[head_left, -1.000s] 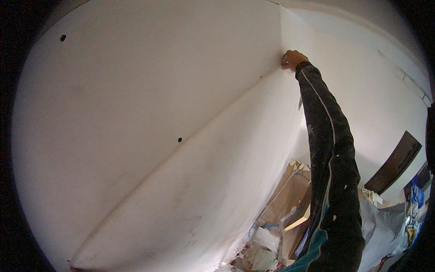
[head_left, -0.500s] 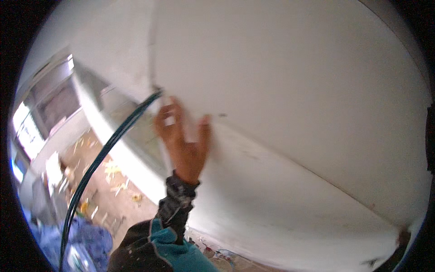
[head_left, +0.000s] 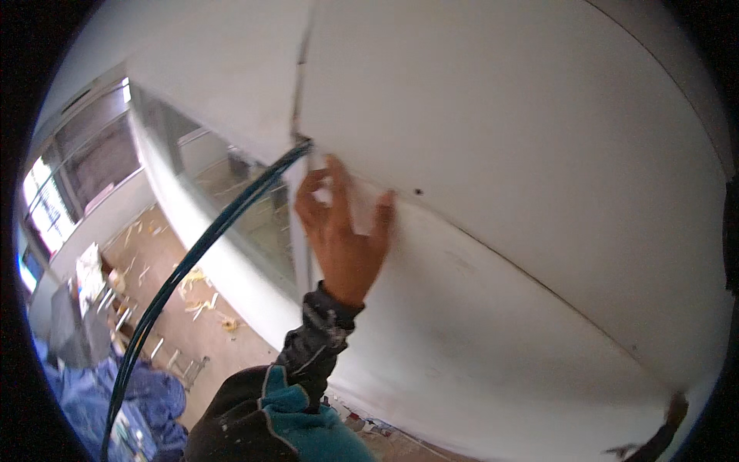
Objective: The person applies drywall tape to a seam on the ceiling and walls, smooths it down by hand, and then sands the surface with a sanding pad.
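Note:
My left hand (head_left: 346,239) is raised against the white panel (head_left: 493,138), fingers bent and apart, thumb spread to the right. It appears to hold nothing. Its fingertips are by the panel's lower left corner, just below a bundle of dark green-blue cables (head_left: 208,242). The bundle comes out at that corner, where two seams meet, and curves down to the lower left. A small dark hole (head_left: 418,191) lies right of my thumb. At the far lower right, my right hand (head_left: 677,410) is near the panel's lower seam; its fingers are too small and blurred to read.
Left of the panels, a glass pane (head_left: 262,223) sits in a white curved frame (head_left: 181,208). Below are a floor littered with yellowish scraps (head_left: 229,323), blue sheeting (head_left: 150,393) and a grey object (head_left: 69,323). A bright window (head_left: 50,196) is at the far left.
The view has shifted, so the panel, cables and my left hand appear farther right. My left hand stays near the cable corner with its fingers still apart. More of my right forearm shows.

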Demonstrator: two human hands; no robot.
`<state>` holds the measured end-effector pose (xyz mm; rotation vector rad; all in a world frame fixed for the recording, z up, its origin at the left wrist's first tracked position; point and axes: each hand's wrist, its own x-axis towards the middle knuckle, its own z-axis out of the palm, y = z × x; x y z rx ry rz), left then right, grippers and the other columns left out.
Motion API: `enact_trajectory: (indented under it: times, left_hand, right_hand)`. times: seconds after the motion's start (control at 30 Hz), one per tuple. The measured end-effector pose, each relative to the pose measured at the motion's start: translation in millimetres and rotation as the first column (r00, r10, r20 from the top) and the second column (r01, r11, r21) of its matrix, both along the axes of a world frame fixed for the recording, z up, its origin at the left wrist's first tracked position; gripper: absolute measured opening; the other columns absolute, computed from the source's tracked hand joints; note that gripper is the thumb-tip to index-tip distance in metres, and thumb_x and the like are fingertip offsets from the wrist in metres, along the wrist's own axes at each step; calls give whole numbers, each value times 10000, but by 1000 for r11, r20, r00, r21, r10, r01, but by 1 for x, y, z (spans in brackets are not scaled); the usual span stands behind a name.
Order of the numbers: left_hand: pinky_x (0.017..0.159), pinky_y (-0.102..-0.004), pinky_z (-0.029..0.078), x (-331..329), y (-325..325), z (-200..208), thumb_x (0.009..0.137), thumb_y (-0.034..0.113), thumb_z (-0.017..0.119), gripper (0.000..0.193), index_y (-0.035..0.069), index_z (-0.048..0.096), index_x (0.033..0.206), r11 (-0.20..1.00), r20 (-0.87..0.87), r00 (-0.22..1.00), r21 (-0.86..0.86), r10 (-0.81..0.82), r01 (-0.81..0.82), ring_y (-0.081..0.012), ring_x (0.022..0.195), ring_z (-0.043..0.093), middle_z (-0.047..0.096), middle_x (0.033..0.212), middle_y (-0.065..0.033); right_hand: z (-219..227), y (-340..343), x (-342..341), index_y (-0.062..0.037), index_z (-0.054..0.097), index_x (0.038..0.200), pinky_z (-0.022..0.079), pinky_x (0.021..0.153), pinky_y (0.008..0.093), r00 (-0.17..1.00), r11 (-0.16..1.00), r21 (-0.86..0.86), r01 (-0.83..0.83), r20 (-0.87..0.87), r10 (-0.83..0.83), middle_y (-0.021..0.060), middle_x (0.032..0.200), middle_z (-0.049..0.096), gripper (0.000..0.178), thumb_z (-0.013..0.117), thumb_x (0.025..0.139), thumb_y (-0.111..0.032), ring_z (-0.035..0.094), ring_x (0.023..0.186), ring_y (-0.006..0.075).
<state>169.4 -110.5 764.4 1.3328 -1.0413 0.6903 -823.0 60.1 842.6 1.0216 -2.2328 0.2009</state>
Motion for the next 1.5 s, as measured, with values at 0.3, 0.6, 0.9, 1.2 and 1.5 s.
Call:
enact_trajectory:
  times: [0.3,0.6,0.9,1.2,1.5]
  left_hand:
    - [932,-387,508,54,10,-24,922,263,661,367,-6,643,1170,937,221,911,-30,347,-349,-296,1034,648,651,1172,-202]
    - [904,-538,429,5,8,-9,902,447,652,624,-78,557,1226,941,157,935,-177,317,-290,-401,1067,544,572,1152,-261]
    - [764,-351,491,57,57,-217,914,181,662,207,16,593,1018,712,155,728,422,-667,562,-246,805,589,631,933,-118]
    - [537,-416,488,-21,47,-258,845,208,615,136,90,597,780,24,80,-270,978,-959,207,-255,622,621,624,699,-74]
    - [903,-355,536,-250,125,-103,915,78,660,382,29,379,1170,-884,-882,-450,-95,-139,458,-234,1010,647,663,1027,-198]
  right_hand:
    - [27,-102,158,-155,576,1301,468,987,406,944,986,50,161,284,-169,119,1207,635,425,482,968,-400,590,1127,264]
    - [16,-31,173,-152,713,1036,536,896,414,924,910,-264,318,303,-235,76,1092,694,287,682,838,-358,655,1027,284]
    - [-10,62,280,-68,743,843,546,751,376,838,926,310,-214,545,11,94,820,730,195,674,751,-226,692,759,251]
    - [-141,132,472,-151,710,778,536,690,460,832,858,203,-473,422,359,103,805,660,132,685,769,-281,660,790,320]
    - [-200,98,605,-161,729,993,447,939,495,713,708,-486,-512,219,666,132,1007,626,304,780,702,-90,598,972,335]
